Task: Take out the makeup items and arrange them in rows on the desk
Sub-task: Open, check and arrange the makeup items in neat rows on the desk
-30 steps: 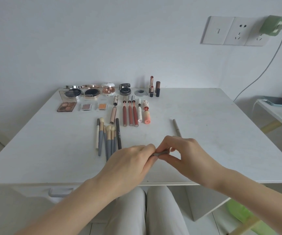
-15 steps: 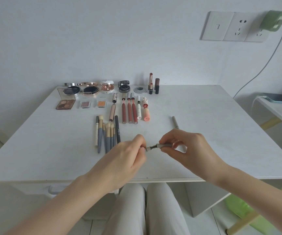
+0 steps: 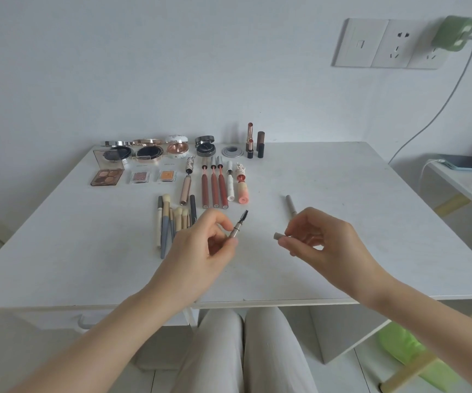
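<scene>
While makeup rows (image 3: 213, 185) lie behind, left hand (image 3: 200, 251) pinches spoolie brush (image 3: 239, 224), right hand (image 3: 322, 239) pinches its cap (image 3: 278, 236)

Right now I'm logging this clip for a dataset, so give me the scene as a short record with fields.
left hand: pinches spoolie brush, bristles up
right hand: holds pencil with open end toward the left hand
loose item: grey cap lying on desk, beyond the right hand
back row: open compacts, two upright lipsticks
middle row: palettes, lip tubes
front group: brushes
</scene>
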